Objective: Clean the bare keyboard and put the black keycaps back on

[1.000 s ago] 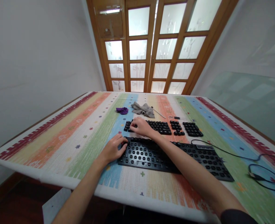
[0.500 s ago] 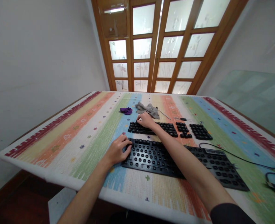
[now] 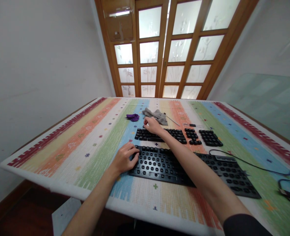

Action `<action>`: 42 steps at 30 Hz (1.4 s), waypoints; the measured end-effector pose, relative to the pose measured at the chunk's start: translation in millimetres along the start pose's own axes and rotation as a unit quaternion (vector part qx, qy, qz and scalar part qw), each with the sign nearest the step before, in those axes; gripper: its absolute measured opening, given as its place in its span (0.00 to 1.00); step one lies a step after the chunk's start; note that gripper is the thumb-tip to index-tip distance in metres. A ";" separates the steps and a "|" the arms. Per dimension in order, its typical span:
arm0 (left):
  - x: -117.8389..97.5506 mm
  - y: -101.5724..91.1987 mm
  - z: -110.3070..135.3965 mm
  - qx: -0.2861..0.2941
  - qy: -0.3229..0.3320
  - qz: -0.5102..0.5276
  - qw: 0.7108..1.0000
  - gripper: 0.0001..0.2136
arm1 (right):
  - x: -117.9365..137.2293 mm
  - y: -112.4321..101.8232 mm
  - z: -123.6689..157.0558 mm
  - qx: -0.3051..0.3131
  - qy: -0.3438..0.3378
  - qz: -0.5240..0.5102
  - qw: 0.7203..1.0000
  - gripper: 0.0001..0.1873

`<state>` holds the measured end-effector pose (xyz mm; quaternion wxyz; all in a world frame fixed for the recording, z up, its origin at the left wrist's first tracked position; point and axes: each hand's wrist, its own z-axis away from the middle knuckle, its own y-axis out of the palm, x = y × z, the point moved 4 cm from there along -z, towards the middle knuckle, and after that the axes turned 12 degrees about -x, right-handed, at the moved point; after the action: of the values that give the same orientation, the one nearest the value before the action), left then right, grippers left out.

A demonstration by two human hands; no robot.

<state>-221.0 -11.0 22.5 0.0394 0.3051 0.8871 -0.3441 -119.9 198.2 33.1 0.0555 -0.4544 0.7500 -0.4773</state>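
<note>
A black keyboard (image 3: 157, 167), stripped of most of its keycaps, lies on the striped tablecloth, with a row of keycaps left along its top. My left hand (image 3: 125, 157) is closed on its left end, thumb and fingers around the corner. Beyond it, loose black keycaps (image 3: 176, 134) are laid out in keyboard order. My right hand (image 3: 152, 125) reaches over the keyboard to the upper left of this layout. Its fingers are pinched around a small dark piece that looks like a keycap, mostly hidden. My right forearm covers the middle of the keyboard.
Behind the keycaps lie a grey cloth (image 3: 157, 116), a purple cloth bundle (image 3: 132, 117), a thin rod (image 3: 173, 120) and a small black-handled tool (image 3: 192, 125). A black cable (image 3: 253, 165) curls off to the right. Wooden doors with frosted panes stand past the table.
My right hand has risen slightly from the left end of the keycap layout. My left hand stays on the keyboard, which has not moved. The camera view has shifted slightly.
</note>
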 end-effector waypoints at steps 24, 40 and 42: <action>-2.6 5.1 -0.7 0.014 -0.017 0.029 0.999 0.06 | 76.2 -51.0 119.6 0.035 -0.107 -0.155 0.981 0.05; 1.8 10.2 1.0 0.014 -0.016 0.030 0.999 0.06 | 75.2 -48.3 123.9 -0.016 -0.144 -0.137 0.980 0.05; 1.3 10.0 0.8 0.016 -0.017 0.030 0.999 0.07 | 74.0 -46.6 123.8 -0.016 -0.148 -0.134 0.980 0.05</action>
<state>-216.4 -5.1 15.7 0.0595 0.3264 0.8712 -0.3619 -69.6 55.3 28.2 0.0938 -0.6171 0.6735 -0.3958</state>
